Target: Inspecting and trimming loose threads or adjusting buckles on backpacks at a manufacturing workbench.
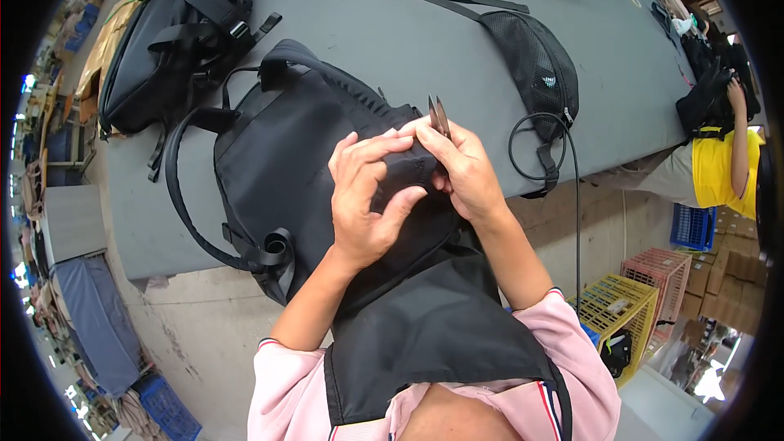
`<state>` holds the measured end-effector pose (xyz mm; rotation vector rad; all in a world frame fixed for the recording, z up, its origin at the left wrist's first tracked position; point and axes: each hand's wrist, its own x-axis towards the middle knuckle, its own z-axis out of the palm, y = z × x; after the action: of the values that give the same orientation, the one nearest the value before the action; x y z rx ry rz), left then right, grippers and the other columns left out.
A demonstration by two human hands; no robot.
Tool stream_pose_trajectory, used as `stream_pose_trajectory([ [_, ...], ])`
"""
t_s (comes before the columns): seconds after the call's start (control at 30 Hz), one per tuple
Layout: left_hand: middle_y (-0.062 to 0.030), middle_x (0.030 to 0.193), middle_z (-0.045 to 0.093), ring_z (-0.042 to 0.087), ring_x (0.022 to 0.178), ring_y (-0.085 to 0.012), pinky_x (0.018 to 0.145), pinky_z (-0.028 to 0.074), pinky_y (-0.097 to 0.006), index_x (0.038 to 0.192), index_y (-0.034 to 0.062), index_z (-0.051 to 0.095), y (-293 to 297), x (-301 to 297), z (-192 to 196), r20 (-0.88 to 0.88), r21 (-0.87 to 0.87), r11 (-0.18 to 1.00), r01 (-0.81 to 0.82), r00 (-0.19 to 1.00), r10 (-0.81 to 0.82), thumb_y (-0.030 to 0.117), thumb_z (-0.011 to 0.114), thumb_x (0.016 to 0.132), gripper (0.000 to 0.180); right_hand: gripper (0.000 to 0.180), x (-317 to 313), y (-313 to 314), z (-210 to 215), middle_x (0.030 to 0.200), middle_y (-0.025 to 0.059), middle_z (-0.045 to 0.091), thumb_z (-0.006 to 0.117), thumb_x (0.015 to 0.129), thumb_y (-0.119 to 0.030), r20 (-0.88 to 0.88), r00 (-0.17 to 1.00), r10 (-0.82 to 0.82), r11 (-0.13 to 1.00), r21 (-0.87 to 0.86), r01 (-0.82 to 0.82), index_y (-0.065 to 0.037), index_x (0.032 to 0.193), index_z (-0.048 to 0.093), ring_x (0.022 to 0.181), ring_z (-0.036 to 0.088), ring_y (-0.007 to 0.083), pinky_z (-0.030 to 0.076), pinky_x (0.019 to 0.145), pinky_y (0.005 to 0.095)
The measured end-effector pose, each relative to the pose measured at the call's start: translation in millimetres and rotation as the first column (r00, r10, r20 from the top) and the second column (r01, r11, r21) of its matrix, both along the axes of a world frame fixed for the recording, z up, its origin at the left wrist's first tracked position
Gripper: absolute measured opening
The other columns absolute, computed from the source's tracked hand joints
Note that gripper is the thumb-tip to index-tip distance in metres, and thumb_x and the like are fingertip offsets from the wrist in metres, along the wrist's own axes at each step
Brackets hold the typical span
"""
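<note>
A black backpack (282,143) lies on the grey table in front of me, its lower end against my black apron. My left hand (359,204) grips a raised fold at the backpack's right side, its thumb and forefinger spread across the fabric. In my right hand (467,171) is a pair of thread snips (438,117), the pointed blades sticking up past the forefinger. The fingers of that hand also touch the fold's edge; their tips are partly hidden. A carry strap (175,188) loops out from the bag's left side.
Another black backpack (175,49) sits at the table's (351,8) far left. A black mesh sling bag (535,65) and a looped black cord (576,196) lie at right. Yellow (625,298) and pink crates (661,265) stand on the floor. A person in a yellow top (719,167) works at far right.
</note>
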<state>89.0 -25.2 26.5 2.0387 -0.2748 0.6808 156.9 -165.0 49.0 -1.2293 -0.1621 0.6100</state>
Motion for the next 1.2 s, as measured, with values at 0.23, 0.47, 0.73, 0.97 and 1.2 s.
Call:
stream_pose_trajectory([
  [0.23,-0.0077,0.108,0.06,0.053,0.102,-0.0242,0.093,0.033,-0.035,0.097,0.0036,0.059,-5.2,3.8,-2.4,-0.2,-0.259,0.965,0.035,0.976,-0.089,0.019,0.071,0.076,0.029,0.018,-18.7,-13.3,-10.1,0.078,-0.0019,0.057,0.055,0.092,-0.012,0.308,0.91,-0.276,0.942,-0.101,0.32,-0.002,0.107,0.058,0.06,0.046,0.0028,0.037,0.054,0.0169],
  [0.47,-0.0079,0.105,0.059,0.053,0.097,-0.0212,0.088,0.037,-0.032,0.097,0.0026,0.058,1.1,4.5,-5.5,-0.291,-0.271,0.963,-0.006,0.954,-0.076,0.021,0.07,0.079,0.028,0.03,-19.3,-28.3,-3.9,0.085,0.007,0.056,0.07,0.074,-0.003,0.768,0.635,-0.076,0.841,-0.293,0.455,-0.003,0.101,0.058,0.065,0.056,0.0153,0.046,0.059,0.0256],
  [0.73,-0.0064,0.102,0.06,0.053,0.096,-0.0203,0.089,0.035,-0.031,0.096,0.0035,0.059,0.1,5.2,-1.2,-0.284,-0.13,0.991,0.013,0.958,-0.049,0.021,0.07,0.079,0.027,0.022,-17.8,-26.2,3.3,0.075,0.0059,0.053,0.071,0.071,-0.006,0.84,0.534,0.095,0.786,-0.392,0.478,-0.006,0.092,0.063,0.054,0.055,0.0189,0.043,0.049,0.0297],
  [0.97,-0.007,0.101,0.061,0.054,0.098,-0.0223,0.091,0.03,-0.034,0.098,0.0048,0.059,0.8,5.2,-7.0,-0.274,-0.136,0.99,0.036,0.959,-0.073,0.024,0.071,0.077,0.03,0.02,-16.9,-26.6,2.6,0.074,0.0056,0.053,0.071,0.072,-0.007,0.868,0.461,0.183,0.745,-0.429,0.511,-0.006,0.091,0.063,0.054,0.055,0.0197,0.043,0.048,0.03],
  [1.2,-0.0069,0.104,0.061,0.054,0.098,-0.0208,0.092,0.034,-0.032,0.096,0.0032,0.059,3.1,6.3,-4.5,-0.279,-0.128,0.991,0.037,0.957,-0.072,0.019,0.071,0.078,0.027,0.019,-17.7,-25.8,0.8,0.074,0.0046,0.054,0.071,0.072,-0.008,0.848,0.524,0.074,0.78,-0.377,0.5,-0.007,0.09,0.064,0.055,0.056,0.0187,0.043,0.048,0.0291],
])
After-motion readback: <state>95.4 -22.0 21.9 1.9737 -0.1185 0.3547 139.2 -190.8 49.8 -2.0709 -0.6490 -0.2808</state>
